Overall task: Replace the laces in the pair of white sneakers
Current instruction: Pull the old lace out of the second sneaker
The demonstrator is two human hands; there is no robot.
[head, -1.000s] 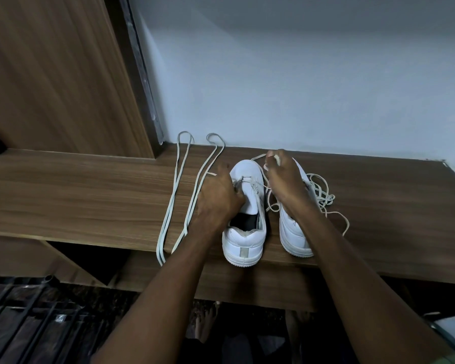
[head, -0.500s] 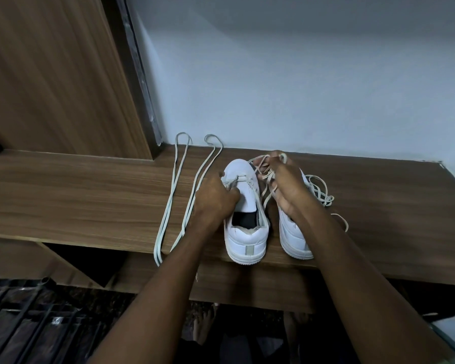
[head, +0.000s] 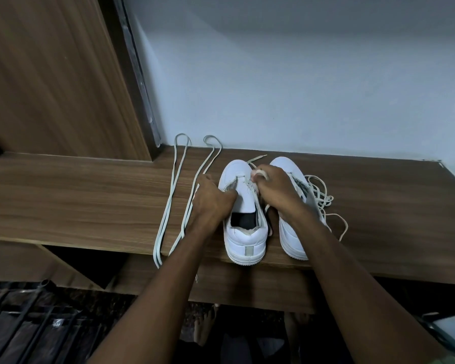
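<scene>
Two white sneakers stand side by side on a wooden shelf (head: 90,195), heels toward me. My left hand (head: 212,203) grips the left side of the left sneaker (head: 243,232) at its lace area. My right hand (head: 276,190) pinches a cream lace (head: 258,158) at that shoe's upper eyelets, and the lace end sticks out past the toe. The right sneaker (head: 290,240) is partly hidden under my right wrist. Two long pale laces (head: 174,195) lie folded in loops on the shelf to the left.
A tangle of loose cream lace (head: 323,198) lies right of the right sneaker. A wooden cabinet panel (head: 50,82) rises at the left and a pale wall (head: 300,88) stands behind. A dark metal rack (head: 24,319) sits below the shelf's front edge.
My right hand has come down and toward the left sneaker's eyelets with the lace. The bunch of lace it held up over the shoes is no longer raised. My left hand has stayed on the shoe.
</scene>
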